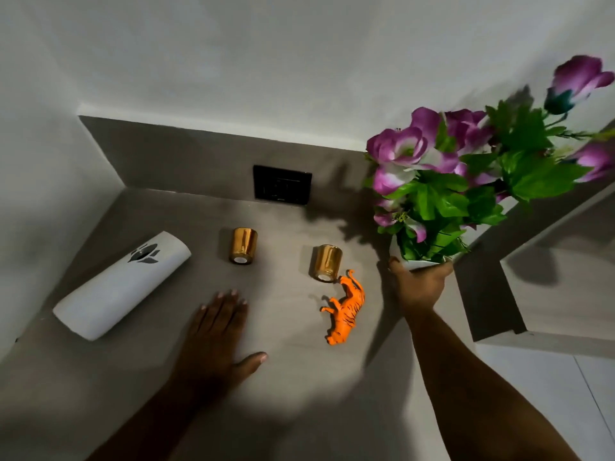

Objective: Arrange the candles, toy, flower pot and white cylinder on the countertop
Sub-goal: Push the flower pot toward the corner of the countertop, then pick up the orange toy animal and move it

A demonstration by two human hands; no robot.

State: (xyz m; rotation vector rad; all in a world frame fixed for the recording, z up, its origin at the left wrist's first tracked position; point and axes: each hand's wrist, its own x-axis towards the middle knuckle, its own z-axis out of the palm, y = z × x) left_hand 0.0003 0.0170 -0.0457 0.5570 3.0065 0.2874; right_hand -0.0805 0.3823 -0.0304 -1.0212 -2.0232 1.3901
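Observation:
My right hand (421, 284) grips the white flower pot (422, 262) from below; its purple flowers and green leaves lean up and to the right. My left hand (216, 331) lies flat on the grey countertop (283, 377), fingers spread, holding nothing. Two gold candle holders lie on their sides: one (243, 245) beyond my left hand, the other (327, 262) further right. An orange toy tiger (346, 311) lies on its side just in front of the right candle. The white cylinder (123, 284), with a black flower mark, lies on its side at the left.
A black wall socket (282, 189) sits on the grey backsplash behind the candles. White walls close the corner at the left and back. A grey ledge (492, 294) steps up at the right, beside the pot.

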